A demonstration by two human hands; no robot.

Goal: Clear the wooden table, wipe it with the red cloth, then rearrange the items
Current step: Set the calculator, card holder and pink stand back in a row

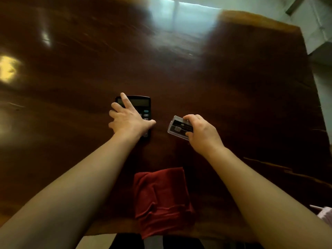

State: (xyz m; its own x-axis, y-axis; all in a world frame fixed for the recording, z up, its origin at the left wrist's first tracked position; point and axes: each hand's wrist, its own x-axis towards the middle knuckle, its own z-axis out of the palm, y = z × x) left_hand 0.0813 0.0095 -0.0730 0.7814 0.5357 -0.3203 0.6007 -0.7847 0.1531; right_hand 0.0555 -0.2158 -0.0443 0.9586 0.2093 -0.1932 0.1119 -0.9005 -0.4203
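Dark, glossy wood fills my view: the wooden table (pixel 233 78) mirrors window light at its far edge. My left hand (pixel 128 119) lies flat on a black calculator (pixel 142 105), fingers spread across its left side and keys. My right hand (pixel 201 130) pinches a clear card case (pixel 177 127) between thumb and fingers, lifted at a tilt beside the calculator. Between my forearms the red cloth (pixel 161 198) lies folded, draping over the near table edge.

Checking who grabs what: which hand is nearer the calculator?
Left. The left hand lies on the calculator; the right hand is apart to its right, holding a clear case.
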